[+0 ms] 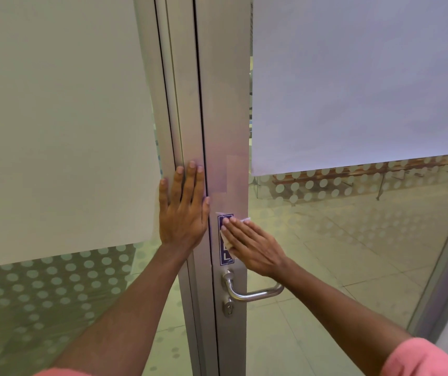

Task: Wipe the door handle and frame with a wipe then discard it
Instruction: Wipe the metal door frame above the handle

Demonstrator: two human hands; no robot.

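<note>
Frame-wiping step: the right hand, fingers straight, presses the thin white wipe on the grey aluminium door frame just above the curved steel lever handle; the left hand (flat, empty) braces higher. Next, probably: down onto the handle.

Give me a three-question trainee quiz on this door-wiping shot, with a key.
1. True or false: the right hand presses the wipe on the handle.
2. The left hand is: A) gripping the handle; B) flat on the frame; C) holding a wipe.
3. Fill in: the lock sits ___ the handle.
Key: 1. False: it presses the wipe on the blue sticker above the handle. 2. B. 3. below.
</note>
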